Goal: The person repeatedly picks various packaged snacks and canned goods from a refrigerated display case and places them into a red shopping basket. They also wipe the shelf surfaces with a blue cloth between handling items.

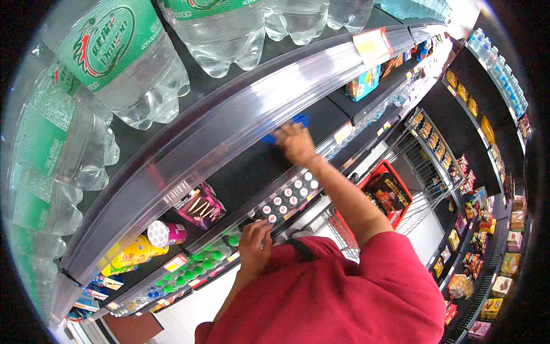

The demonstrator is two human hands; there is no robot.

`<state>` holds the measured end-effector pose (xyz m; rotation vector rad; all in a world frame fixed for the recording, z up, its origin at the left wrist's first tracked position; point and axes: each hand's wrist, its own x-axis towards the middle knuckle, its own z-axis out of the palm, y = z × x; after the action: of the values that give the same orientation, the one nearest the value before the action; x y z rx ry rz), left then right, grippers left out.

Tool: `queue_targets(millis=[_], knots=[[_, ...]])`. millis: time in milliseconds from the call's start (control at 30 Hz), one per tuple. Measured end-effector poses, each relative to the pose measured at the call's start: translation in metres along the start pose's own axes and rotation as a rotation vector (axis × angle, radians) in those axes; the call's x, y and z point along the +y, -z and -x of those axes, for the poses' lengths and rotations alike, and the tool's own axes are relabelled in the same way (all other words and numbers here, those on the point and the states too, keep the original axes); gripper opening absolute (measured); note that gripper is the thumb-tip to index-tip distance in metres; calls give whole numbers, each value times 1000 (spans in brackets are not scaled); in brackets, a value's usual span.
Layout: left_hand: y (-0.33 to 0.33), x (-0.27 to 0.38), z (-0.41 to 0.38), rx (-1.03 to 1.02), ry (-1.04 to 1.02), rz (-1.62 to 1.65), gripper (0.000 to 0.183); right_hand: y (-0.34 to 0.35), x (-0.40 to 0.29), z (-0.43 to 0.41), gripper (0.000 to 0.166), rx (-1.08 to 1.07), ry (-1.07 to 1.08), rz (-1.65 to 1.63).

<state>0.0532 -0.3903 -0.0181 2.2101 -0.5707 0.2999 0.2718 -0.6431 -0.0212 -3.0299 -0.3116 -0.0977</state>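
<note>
My right hand (295, 142) reaches under the upper shelf and lies over a blue cloth (299, 120) on a dark middle shelf (258, 167). The hand is slightly blurred, and parts of the cloth show on both sides of its fingers. My left hand (255, 241) hangs by the lower shelf's front edge, close to dark-capped bottles, with its fingers loosely bent and nothing seen in it. A pink and black snack box (201, 206) stands on the middle shelf, left of the cloth.
Large green-labelled water bottles (116, 56) stand on the upper shelf. Yellow canisters (133, 251) are at the lower left, green-capped bottles (189, 274) below. A metal shopping cart (425, 189) with a red basket (406, 202) stands behind my right arm, before another stocked shelf.
</note>
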Motion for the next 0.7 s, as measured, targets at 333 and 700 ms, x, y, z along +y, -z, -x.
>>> queue_targets(millis=[333,700], knots=[[-5,-5,12,15,124,31,17,-45,130,-4,36,368,-220,103],[-1,2,4,-13,114,80,14,24,-87,63,22,-99,154,-452]])
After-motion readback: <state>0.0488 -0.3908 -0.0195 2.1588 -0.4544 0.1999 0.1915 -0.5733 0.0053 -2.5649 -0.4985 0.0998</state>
